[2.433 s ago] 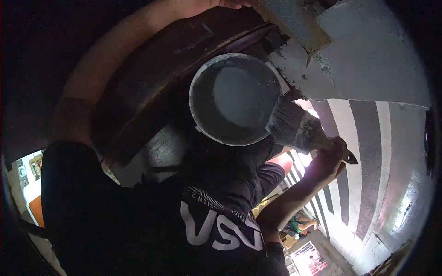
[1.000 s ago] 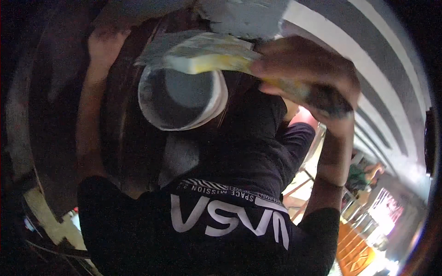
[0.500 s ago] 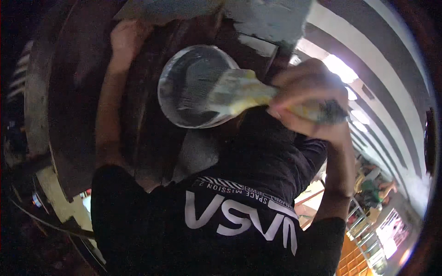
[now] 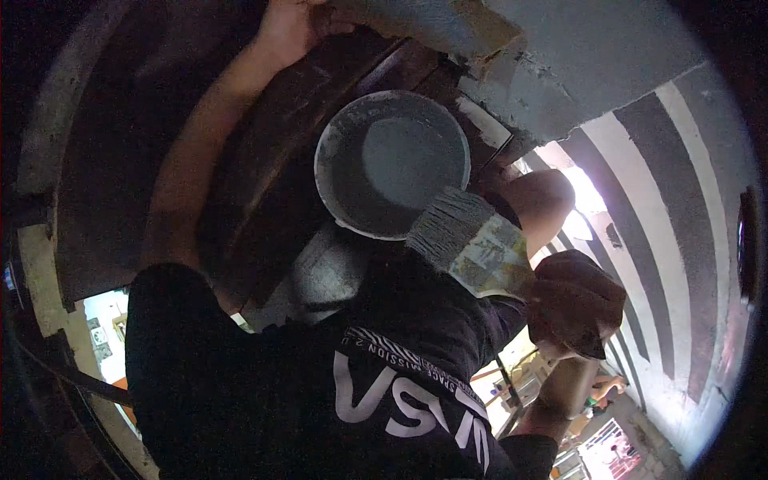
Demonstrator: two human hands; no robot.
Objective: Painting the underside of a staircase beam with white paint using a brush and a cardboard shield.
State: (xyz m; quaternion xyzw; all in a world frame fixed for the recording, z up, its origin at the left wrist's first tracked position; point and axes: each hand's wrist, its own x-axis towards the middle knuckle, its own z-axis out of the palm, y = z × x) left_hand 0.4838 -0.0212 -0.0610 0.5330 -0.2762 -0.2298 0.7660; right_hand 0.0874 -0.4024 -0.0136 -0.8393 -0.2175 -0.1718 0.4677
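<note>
In my right hand (image 4: pixel 578 302) is a wide flat paintbrush (image 4: pixel 496 254), its handle wrapped in my fingers and its bristles coated in wet grey. The brush head slants toward the near right rim of a round bucket (image 4: pixel 462 164); whether they touch, I cannot tell. Grey paint or slurry (image 4: pixel 404 160) lies inside the bucket. My left hand (image 4: pixel 298 30) reaches far forward and rests by the edge of a grey-coated surface (image 4: pixel 436 24), thumb apart from the hand and nothing seen in it. The frame's upper edge cuts off part of its fingers.
Dark brown boards (image 4: pixel 272 160) lie beneath the left arm and around the bucket. My bent knee (image 4: pixel 542 210) is beside the brush. A striped wall (image 4: pixel 640 160) runs along the right. Lower right, another person's arm (image 4: pixel 610 388) shows in the background.
The brush has moved from over the bucket down and right to its near rim, bristles now in plain sight. My left hand has shifted forward and right. The whole view has turned somewhat.
</note>
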